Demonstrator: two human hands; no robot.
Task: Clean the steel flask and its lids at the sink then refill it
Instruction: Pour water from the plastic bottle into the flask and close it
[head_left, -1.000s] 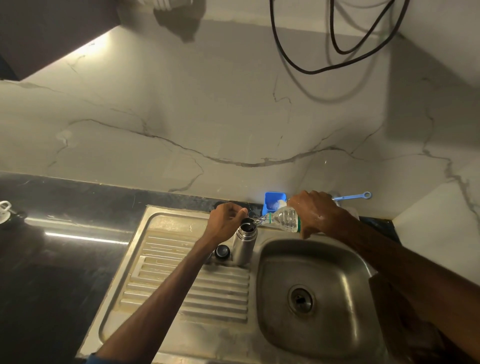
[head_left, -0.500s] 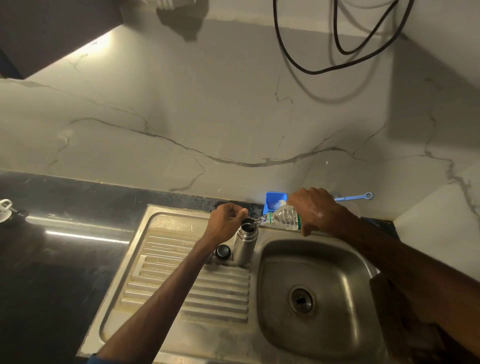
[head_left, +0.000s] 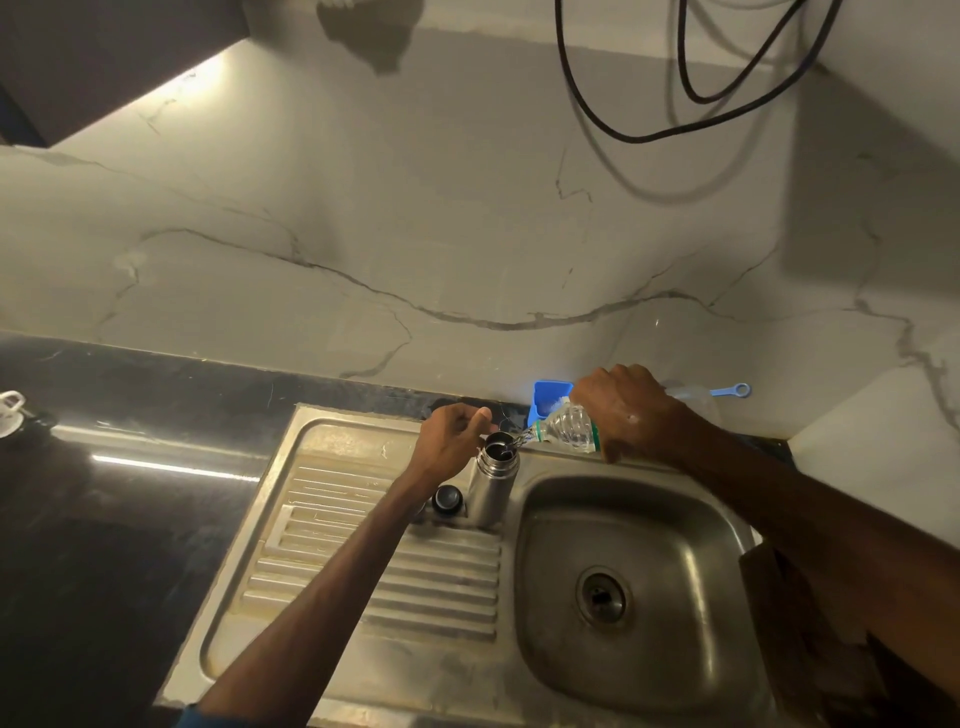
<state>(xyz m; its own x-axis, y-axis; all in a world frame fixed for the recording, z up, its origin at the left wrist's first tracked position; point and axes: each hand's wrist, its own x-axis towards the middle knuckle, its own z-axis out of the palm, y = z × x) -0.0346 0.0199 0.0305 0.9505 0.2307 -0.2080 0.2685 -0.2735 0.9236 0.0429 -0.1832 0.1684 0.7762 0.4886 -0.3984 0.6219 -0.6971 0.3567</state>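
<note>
Upright at centre of frame, the steel flask (head_left: 488, 488) stands on the drainboard (head_left: 332, 519), just left of the sink basin (head_left: 675, 597). The left hand (head_left: 449, 441), grip curled at the neck, likely steadies it against tipping. The right hand (head_left: 631, 415) grips a clear plastic bottle (head_left: 569, 428), tilted so water runs into the open mouth. The flask is dull steel and uncapped, with a dark lid (head_left: 448, 500) beside its base.

L hand (head_left: 451, 441) & R hand (head_left: 628, 410) bare, forearms bare back from fingers (head_left: 470, 415). Blue sleeve edge (head_left: 189, 719) on L arm, far behind fingers, at frame btm.
</note>
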